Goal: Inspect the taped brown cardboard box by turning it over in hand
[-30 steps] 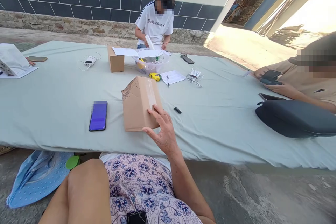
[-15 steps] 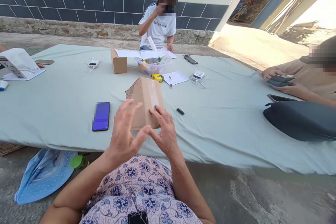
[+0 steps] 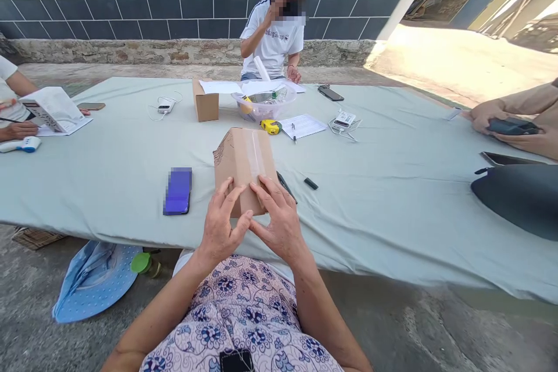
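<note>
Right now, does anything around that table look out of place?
Slightly, yes: a blue hat lies on the ground as if dropped, dark scribbles mark the left side of the nearest cardboard box, and a small black piece, perhaps a cap, lies apart from the black pen.

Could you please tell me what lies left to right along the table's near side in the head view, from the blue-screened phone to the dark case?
Blue-screened phone, taped cardboard box, slim black object, short black object, dark case.
</note>
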{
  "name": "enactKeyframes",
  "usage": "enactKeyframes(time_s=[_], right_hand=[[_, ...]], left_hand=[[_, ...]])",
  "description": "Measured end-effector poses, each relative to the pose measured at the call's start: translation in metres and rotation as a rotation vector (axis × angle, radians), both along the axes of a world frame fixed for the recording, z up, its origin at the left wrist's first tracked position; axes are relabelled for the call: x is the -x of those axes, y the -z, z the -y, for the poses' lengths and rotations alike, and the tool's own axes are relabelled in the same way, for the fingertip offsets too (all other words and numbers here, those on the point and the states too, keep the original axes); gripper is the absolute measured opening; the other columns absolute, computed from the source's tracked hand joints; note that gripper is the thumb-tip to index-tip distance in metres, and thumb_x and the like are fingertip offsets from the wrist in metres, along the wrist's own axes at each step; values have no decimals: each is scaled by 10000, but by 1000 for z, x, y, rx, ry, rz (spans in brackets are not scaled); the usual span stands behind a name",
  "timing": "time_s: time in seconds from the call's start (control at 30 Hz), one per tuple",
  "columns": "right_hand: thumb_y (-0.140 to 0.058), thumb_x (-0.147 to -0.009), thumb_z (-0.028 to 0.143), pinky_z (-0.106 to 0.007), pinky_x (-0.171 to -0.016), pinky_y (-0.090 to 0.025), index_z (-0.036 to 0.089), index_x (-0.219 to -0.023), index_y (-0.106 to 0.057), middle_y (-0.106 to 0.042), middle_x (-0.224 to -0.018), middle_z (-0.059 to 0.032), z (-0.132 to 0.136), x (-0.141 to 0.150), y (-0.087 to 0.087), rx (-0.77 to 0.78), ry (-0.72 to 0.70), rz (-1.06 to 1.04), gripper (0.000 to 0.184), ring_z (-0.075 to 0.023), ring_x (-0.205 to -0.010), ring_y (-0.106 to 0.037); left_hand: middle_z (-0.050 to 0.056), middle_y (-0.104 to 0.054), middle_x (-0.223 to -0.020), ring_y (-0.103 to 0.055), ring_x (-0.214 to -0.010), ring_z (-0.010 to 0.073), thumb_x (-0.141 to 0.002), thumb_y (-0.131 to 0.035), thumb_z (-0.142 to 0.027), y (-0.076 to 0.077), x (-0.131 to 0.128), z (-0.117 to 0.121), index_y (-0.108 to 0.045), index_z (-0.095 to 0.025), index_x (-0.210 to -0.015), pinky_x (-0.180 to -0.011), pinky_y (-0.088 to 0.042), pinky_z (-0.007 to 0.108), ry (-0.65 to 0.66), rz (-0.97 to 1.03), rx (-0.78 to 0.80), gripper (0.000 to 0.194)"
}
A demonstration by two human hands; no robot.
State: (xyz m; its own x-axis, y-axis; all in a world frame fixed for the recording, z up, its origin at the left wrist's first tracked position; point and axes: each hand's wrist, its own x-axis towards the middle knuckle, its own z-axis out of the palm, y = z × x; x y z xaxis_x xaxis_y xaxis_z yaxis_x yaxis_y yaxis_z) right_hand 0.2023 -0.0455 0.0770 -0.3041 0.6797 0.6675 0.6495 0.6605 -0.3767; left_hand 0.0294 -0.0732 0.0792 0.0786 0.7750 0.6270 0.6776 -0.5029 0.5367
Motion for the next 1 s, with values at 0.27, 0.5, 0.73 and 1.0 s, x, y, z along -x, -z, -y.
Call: enactKeyframes(time_s=[0.27, 0.5, 0.73, 1.0], right_hand=[[-732, -926, 422, -541, -1158, -505, 315, -1316, -683, -560, -1544, -111, -15, -19, 15, 258, -110, -359, 407, -313, -1445, -533], [-778, -867, 461, -439, -956, -648, 296, -1258, -711, -709, -1317, -95, -31, -15, 36, 535, -240, -775, 429, -266, -1215, -689], [-747, -914, 356, -314, -764, -644, 318, -1135, -772, -717, -1158, -65, -14, -19, 6, 299, -176, -631, 225, -217, -1095, -684], [-682, -964, 355, -314, -738, -652, 310, -1149, -754, -691, -1127, -72, -5, -11, -5, 194, -106, -520, 204, -212, -1068, -670]], left_hand=[[193, -524, -1557, -516, -1462, 297, -1013, -560, -335, 13, 6, -7, -558, -202, -1386, -1164, -482, 485, -87, 97, -17, 396], [195, -522, -1565, -463, -1507, 299, -1030, -502, -315, 18, 9, -9, -637, -201, -1305, -1160, -478, 476, -117, 228, 61, 327], [155, -600, -1491, -512, -1467, 294, -988, -609, -455, 20, 4, -8, -636, -234, -1290, -1153, -486, 465, -72, 338, 125, 376], [142, -607, -1496, -472, -1505, 270, -1022, -547, -408, 19, 2, -8, -604, -231, -1304, -1190, -456, 457, -78, 375, 139, 337]])
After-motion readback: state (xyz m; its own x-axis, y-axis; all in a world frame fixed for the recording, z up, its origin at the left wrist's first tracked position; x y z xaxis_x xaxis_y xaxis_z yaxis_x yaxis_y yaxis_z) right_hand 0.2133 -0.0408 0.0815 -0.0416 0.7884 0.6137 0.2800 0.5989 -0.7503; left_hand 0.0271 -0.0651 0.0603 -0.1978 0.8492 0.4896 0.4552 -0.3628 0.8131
